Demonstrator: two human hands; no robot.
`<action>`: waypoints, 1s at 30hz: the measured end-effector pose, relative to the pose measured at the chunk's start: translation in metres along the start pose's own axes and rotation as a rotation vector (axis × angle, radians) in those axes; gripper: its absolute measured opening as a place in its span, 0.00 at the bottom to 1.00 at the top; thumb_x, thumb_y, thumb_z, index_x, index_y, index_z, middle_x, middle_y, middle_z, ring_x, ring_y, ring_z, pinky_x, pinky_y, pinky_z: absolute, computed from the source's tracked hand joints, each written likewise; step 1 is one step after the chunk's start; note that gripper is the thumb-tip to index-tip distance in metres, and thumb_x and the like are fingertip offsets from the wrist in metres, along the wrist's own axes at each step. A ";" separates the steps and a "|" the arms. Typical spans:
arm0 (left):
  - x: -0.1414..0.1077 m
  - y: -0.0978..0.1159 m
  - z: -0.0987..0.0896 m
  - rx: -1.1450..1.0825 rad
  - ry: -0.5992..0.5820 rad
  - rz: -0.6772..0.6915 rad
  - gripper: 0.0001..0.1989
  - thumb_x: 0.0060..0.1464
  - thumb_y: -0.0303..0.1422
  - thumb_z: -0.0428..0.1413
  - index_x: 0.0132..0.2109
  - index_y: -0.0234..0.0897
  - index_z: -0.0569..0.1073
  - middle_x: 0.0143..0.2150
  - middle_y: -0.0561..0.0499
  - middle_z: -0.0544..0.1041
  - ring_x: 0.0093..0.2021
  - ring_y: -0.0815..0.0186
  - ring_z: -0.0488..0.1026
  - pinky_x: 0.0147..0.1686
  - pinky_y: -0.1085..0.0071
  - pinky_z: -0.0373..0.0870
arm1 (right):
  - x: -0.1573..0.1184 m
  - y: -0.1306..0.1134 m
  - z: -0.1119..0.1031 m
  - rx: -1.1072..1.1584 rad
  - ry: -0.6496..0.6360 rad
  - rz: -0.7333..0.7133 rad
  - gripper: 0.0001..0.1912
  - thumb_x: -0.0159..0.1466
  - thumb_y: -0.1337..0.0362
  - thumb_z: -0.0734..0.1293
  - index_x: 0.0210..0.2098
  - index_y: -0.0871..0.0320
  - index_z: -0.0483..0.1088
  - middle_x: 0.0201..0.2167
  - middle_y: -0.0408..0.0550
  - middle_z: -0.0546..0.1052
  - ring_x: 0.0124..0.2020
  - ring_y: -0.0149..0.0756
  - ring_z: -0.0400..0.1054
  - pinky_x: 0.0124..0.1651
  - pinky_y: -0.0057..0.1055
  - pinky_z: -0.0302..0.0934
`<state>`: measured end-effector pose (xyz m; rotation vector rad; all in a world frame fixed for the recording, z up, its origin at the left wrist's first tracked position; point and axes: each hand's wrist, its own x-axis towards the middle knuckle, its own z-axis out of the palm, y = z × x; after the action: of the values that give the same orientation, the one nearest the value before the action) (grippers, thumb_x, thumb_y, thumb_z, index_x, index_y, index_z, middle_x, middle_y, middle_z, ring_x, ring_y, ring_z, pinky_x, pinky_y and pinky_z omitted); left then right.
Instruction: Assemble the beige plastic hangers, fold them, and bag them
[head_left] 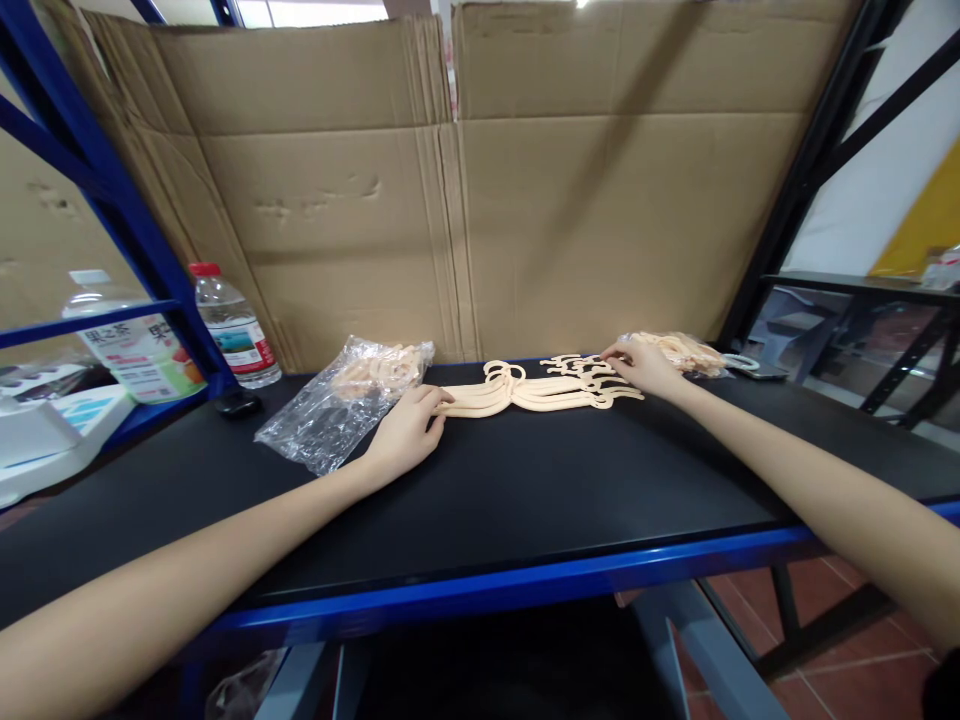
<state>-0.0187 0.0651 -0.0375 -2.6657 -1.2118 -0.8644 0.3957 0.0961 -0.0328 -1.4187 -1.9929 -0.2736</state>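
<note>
Nearest: bare left forearm (247, 545) and right forearm (795, 485), reaching in over the near edge of the black tabletop (510, 510). Peach cord bundle (553, 402) lies flat at mid-table toward the far side, strands running left to right, gathered at the middle under loops (504, 372).

Left hand (409, 428): fingertips on the bundle's left end, thumb apart on the near side; can't tell if they're pinching or just resting. Right hand (643, 366): fingers curled over the thin ends on the right. Contact point is small and partly hidden, so I can't call it a grip.

Clear bag (315, 428) with more cords sits just left of the left hand; a second bag (694, 355) of them is right of the right hand. Red-capped bottle (236, 335) stands far left.

Handling, my read: anchor the left end lightly, separate the thin ends one by one, keep strands parallel. Cords look soft; a hard pull would probably skew the middle. Keep the left wrist off the bag film.
</note>
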 end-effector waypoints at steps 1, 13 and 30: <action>0.000 0.000 0.000 0.005 -0.014 -0.011 0.14 0.57 0.31 0.45 0.47 0.35 0.69 0.48 0.43 0.72 0.51 0.57 0.67 0.52 0.58 0.66 | 0.000 0.006 -0.001 -0.007 0.000 0.021 0.11 0.60 0.67 0.60 0.35 0.58 0.75 0.33 0.50 0.79 0.35 0.40 0.72 0.42 0.37 0.66; 0.021 -0.003 -0.006 0.109 -0.446 -0.039 0.34 0.61 0.50 0.38 0.68 0.37 0.47 0.70 0.41 0.44 0.69 0.48 0.38 0.64 0.51 0.42 | 0.008 0.022 0.005 -0.095 -0.251 -0.065 0.16 0.62 0.66 0.59 0.44 0.57 0.76 0.40 0.50 0.80 0.39 0.40 0.74 0.44 0.35 0.67; 0.015 0.001 -0.001 0.071 -0.440 -0.023 0.28 0.64 0.45 0.33 0.67 0.40 0.50 0.69 0.43 0.49 0.68 0.57 0.48 0.62 0.54 0.49 | 0.008 0.032 0.006 -0.296 -0.404 -0.179 0.18 0.63 0.68 0.58 0.49 0.60 0.73 0.44 0.56 0.77 0.44 0.44 0.70 0.48 0.37 0.61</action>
<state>-0.0107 0.0743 -0.0281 -2.8760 -1.3207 -0.2282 0.4207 0.1182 -0.0386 -1.5738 -2.4985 -0.3995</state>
